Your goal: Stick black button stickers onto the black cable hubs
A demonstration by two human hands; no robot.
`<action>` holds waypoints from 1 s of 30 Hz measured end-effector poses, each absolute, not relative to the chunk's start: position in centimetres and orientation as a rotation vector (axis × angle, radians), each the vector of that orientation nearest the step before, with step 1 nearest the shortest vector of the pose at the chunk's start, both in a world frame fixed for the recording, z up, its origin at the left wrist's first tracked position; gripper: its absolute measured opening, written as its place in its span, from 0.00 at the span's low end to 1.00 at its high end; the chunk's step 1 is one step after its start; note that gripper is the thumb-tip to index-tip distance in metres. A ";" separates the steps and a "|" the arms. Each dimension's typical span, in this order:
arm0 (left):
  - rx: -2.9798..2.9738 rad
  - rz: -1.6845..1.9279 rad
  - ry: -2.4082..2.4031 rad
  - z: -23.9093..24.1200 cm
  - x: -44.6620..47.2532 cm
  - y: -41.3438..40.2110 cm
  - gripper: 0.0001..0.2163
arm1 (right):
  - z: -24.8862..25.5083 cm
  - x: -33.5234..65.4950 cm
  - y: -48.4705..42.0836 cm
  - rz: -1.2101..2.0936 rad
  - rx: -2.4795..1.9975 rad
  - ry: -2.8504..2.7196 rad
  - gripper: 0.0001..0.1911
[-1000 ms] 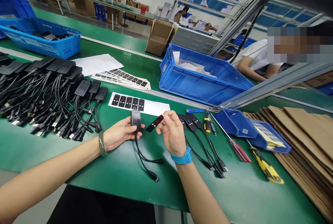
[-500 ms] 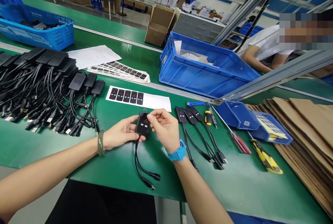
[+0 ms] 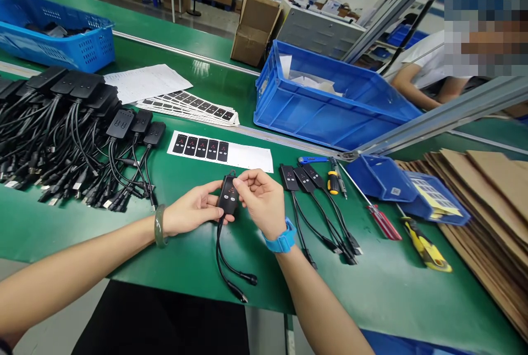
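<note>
My left hand (image 3: 196, 209) grips a small black controller box (image 3: 226, 196) from its left side, thumb near the lower end. The box's face carries a black label with red marks and two pale button spots. Two short black cables (image 3: 220, 253) hang from it onto the table, with connectors at their ends. My right hand (image 3: 262, 198) is closed in a pinch at the box's upper right edge; whatever lies between the fingertips is hidden. Beyond my hands lies a white label sheet (image 3: 249, 161) with several black labels on its left half.
To the right lie three labelled controllers (image 3: 289, 177), a screwdriver (image 3: 383, 222), a yellow-black tool (image 3: 427, 247) and cardboard sheets (image 3: 474, 190). Unlabelled controllers (image 3: 84, 86) are heaped at left. A large blue bin (image 3: 313, 118) stands behind; a person's arm (image 3: 412, 91) is beyond.
The view has shifted slightly. The controller is tilted a little differently in my left hand, and my right fingertips stay at its upper right edge.
</note>
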State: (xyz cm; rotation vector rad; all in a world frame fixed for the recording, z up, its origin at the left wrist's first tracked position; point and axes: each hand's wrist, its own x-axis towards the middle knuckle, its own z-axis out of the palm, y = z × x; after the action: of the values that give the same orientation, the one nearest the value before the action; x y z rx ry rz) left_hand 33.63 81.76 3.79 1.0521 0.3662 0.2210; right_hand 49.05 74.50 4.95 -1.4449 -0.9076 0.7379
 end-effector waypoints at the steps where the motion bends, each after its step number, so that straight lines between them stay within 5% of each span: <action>1: 1.059 0.223 0.368 3.8 33.6 81.7 0.28 | 4.9 49.0 74.5 0.735 -1.445 -0.906 0.11; 10: 1.128 0.235 0.395 3.9 33.6 81.5 0.30 | 4.2 49.0 74.3 0.644 -1.511 -0.926 0.10; 15: 1.080 0.254 0.405 4.2 33.5 81.7 0.26 | 3.8 49.5 74.4 0.437 -1.641 -1.066 0.22; 21: 1.017 0.393 0.492 4.0 33.8 82.4 0.17 | 3.5 48.7 74.6 0.876 -1.490 -1.207 0.36; 30: 1.151 0.446 0.534 2.9 34.2 82.2 0.19 | 2.2 47.8 74.8 0.921 -1.404 -1.117 0.21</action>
State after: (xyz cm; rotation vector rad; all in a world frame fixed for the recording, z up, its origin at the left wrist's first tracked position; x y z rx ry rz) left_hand 34.18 82.20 2.87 1.1511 0.5340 0.4463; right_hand 47.85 74.82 2.24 -1.4040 -1.1172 0.9205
